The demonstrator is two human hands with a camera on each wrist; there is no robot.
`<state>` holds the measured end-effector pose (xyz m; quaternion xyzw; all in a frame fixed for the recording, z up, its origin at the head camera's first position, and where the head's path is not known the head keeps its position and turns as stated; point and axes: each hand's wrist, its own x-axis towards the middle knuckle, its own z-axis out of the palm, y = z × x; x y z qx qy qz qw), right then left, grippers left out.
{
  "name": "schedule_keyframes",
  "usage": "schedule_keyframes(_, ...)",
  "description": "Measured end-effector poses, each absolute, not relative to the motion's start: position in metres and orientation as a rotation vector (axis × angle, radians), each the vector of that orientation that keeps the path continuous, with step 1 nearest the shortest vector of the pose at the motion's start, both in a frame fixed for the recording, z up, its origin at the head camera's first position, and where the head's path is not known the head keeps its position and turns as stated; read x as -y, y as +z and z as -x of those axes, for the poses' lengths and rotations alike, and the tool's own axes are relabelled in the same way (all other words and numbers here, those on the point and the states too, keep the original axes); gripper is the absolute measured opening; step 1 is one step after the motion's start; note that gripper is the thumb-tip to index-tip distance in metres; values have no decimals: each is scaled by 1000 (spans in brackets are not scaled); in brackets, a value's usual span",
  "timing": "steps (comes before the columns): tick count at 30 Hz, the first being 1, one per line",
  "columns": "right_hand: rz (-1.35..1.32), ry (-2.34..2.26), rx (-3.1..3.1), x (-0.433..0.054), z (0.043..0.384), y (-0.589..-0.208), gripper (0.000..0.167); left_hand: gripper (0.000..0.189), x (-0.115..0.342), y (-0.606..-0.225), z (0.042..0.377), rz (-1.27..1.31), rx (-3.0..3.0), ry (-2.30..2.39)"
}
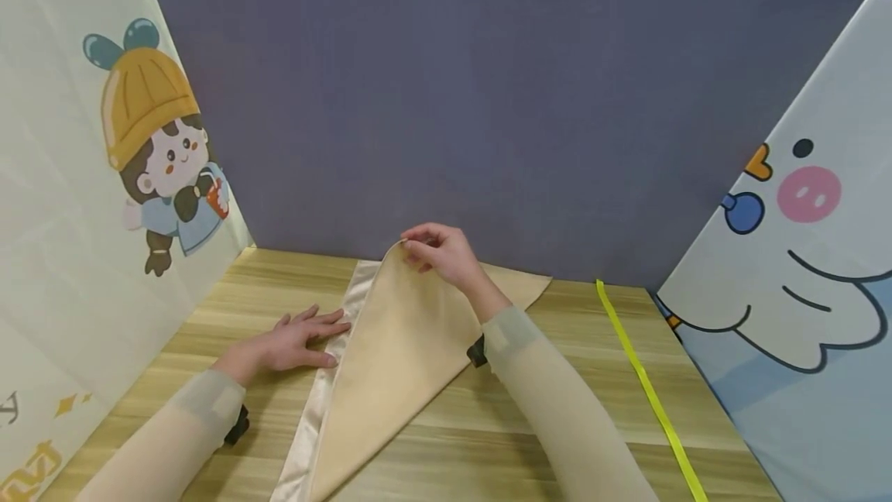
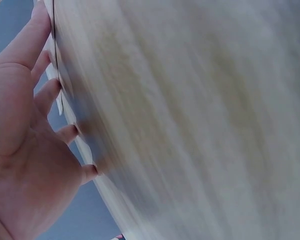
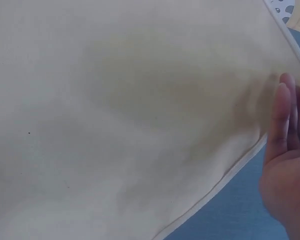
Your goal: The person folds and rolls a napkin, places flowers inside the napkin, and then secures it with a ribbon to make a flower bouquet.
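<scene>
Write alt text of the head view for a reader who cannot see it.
A person's right hand pinches the edge of a beige cloth near its far end, while the left hand touches the shiny pale strip along its left side. The cloth lies on a wood-grain table, with a yellow strip to its right.

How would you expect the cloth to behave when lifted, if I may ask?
The cloth is probably floppy, since its edge curves down from the right hand. It looks light: a pinch holds that edge up. The shiny strip along it may be slippery.
</scene>
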<state>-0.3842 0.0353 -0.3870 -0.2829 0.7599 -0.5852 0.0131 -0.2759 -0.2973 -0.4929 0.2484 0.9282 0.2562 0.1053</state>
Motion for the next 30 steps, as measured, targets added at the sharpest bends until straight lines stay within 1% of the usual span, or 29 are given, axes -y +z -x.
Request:
schedule_keyframes(10, 883, -1818, -2395, -26, 392, -372, 20, 73, 298, -492, 279, -750, -2750, 748)
schedule_keyframes(17, 860, -1828, -2408, -19, 400, -372, 17, 69, 298, -493, 280, -761, -2751, 751)
schedule_keyframes(22, 818, -1841, -2392, -14, 404, -376, 18, 71, 307, -496, 279, -728, -2751, 840)
schedule_keyframes(30, 776, -1865, -2381, -9, 411, -385, 19, 59, 313, -495, 277, -778, -2742, 854)
